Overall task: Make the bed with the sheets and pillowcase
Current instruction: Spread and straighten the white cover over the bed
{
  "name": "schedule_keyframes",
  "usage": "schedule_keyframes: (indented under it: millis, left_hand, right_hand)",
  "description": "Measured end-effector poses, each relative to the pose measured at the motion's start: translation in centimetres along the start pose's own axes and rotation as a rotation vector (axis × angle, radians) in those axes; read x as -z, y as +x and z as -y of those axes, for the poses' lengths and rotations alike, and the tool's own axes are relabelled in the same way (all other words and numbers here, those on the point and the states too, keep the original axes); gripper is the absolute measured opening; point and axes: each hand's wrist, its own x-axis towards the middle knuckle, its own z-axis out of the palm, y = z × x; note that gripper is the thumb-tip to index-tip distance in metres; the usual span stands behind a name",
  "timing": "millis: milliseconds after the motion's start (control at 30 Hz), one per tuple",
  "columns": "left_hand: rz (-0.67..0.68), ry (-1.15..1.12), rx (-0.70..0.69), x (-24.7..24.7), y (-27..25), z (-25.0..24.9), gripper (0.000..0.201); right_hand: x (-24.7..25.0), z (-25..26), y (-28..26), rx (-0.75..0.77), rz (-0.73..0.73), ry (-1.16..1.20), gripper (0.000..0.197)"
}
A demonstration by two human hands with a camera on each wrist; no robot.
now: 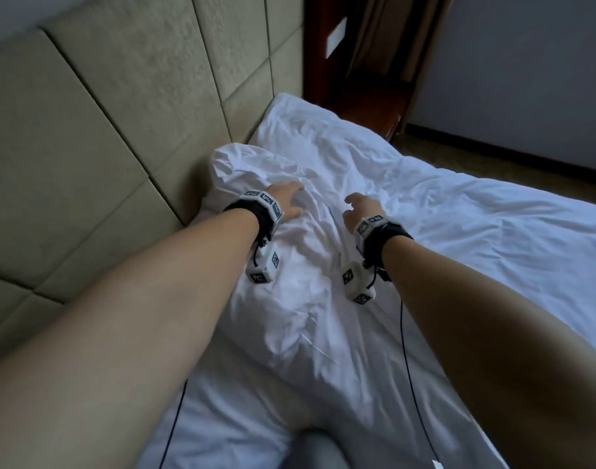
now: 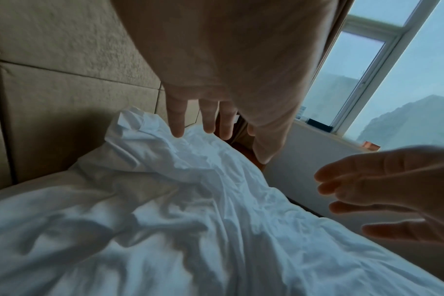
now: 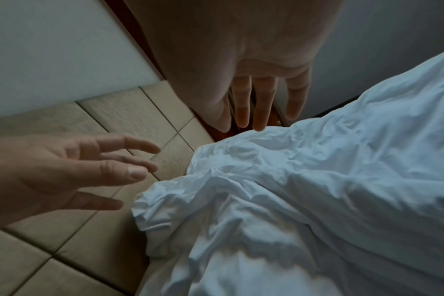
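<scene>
We lean over the bed, where a white sheet (image 1: 459, 211) already covers the mattress, though it is creased and rumpled. Behind it stands the padded headboard (image 1: 87, 137), beige panels with a rough, pebbled texture and stitched seams. At the head end, against the headboard, lies the pillow (image 1: 300, 265) in its white pillowcase, soft and lumpy with deep folds; the casing looks done, so we judge the task far along, with plumping, smoothing and squaring the pillow left. Whether a top sheet is yet to come, we cannot tell. Our left hand (image 1: 284, 201) hovers at the pillow's far end with fingers (image 2: 176, 120) straight and spread, the tips at the cloth, gripping nothing. Our right hand (image 1: 362, 208) hangs just beside it, fingers loosely extended, holding nothing.
</scene>
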Motion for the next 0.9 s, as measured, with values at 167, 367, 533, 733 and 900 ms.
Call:
schedule_keyframes:
  millis: [167,367,533,733,900]
  left_hand:
    - [-0.034,-0.072,-0.072,2.1,-7.6,-2.4,0.066]
    - [-0.036,-0.092,-0.2,1.7,-14.5,-6.6,0.063]
    - [0.002,-0.125,-0.299,-0.3,-19.4,-11.0,0.061]
    - [-0.004,-0.114,-0.344,-1.2,-25.6,-15.7,0.06]
    - [-0.005,-0.03,-0.388,-1.9,-31.0,-22.0,0.061]
  right_hand:
    - [1.6,1.2,-9.9,-0.013,-0.103,-0.036,0.038]
    - [3.2,-0.8,-21.9,-0.106,-0.124,-0.151,0.037]
    - [4.4,-3.3,-30.5,-0.203,-0.115,-0.236,0.04]
    - [6.6,-6.3,-38.7,-0.223,-0.173,-0.255,0.039]
    - [10.0,-10.8,-45.0,-0.233,-0.244,-0.199,0.04]
